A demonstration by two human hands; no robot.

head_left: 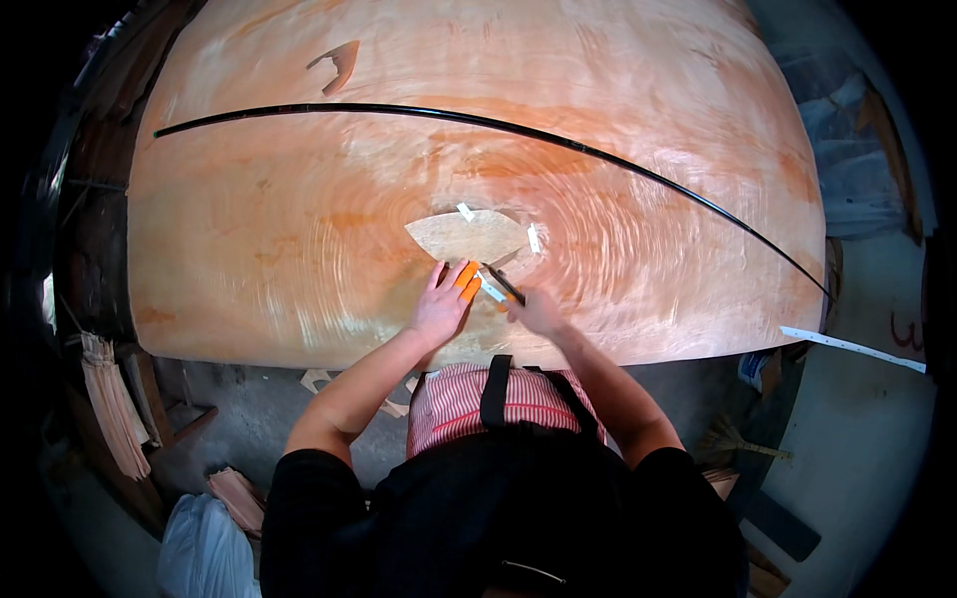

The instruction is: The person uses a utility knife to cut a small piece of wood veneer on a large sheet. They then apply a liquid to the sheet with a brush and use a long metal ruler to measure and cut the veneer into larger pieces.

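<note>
A large orange-brown wood veneer sheet [249,249] lies before me. Near its front middle is a pale leaf-shaped veneer patch [467,235], with short white tape strips at its far edge [465,211] and right end [533,238]. My left hand [444,301] lies flat at the patch's near edge, fingers stretched and some wrapped in orange. My right hand [538,314], also with orange on a finger, is closed round a slim dark knife-like tool [504,283]. Its tip points at the patch's near edge, beside another white tape strip [490,288] between my hands.
A long thin black rod [449,116] bows across the sheet beyond the patch. A torn veneer scrap [342,68] lies at the far left. A white strip [852,349] juts past the right front corner. Veneer bundles [113,404] and a plastic bag [204,548] are at lower left.
</note>
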